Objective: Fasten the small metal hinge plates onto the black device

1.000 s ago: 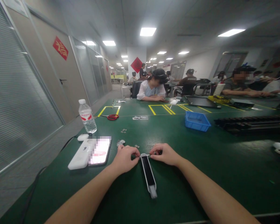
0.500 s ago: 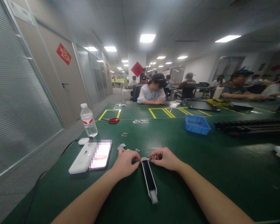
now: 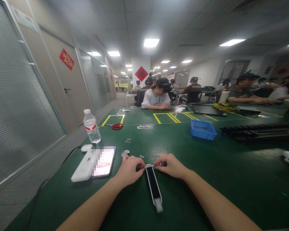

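Observation:
A long, narrow white frame with a black strip along its middle lies on the green table, a pale grey tab at its near end. At the far end, my left hand pinches from the left, thumb and forefinger together. Opposite it, my right hand pinches from the right. Something thin and dark shows between each pair of fingertips and the frame; it is too small to name. Small metal rings lie just beyond my left hand, and a crumpled silvery piece lies beside them.
To the left are a lit phone, a white power bank and a water bottle. Red-handled scissors lie farther back. A blue bin and black rail-like parts are to the right. A person sits across the table.
The camera view has tilted up slightly. Both hands keep their pinch at the frame's far end, with only tiny finger shifts.

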The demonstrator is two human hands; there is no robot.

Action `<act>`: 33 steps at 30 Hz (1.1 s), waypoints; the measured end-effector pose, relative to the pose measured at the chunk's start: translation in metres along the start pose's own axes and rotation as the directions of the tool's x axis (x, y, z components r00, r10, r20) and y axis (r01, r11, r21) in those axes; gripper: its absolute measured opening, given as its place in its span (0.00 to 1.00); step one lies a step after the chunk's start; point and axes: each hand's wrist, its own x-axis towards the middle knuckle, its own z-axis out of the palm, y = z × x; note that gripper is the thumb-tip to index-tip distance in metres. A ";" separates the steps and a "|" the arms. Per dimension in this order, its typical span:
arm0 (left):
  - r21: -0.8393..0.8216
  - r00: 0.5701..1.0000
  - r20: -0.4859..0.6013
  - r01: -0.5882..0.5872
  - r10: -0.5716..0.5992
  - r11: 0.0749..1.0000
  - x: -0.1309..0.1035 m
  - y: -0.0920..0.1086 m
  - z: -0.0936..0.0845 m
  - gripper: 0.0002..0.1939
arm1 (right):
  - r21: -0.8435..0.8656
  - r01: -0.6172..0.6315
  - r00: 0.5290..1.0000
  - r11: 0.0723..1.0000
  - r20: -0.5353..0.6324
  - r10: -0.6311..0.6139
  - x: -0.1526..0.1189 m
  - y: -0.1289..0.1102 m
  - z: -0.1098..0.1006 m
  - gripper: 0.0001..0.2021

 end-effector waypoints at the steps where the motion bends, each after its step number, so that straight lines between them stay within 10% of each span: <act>1: 0.002 1.000 -0.001 -0.004 0.004 1.000 0.000 -0.001 0.001 0.04 | 0.003 -0.005 1.000 1.000 -0.004 0.005 0.000 0.000 0.000 0.07; 33: 0.028 0.999 0.023 -0.027 0.026 0.999 0.001 0.002 -0.001 0.05 | 0.100 0.022 0.998 0.995 0.054 -0.027 -0.001 0.012 -0.003 0.09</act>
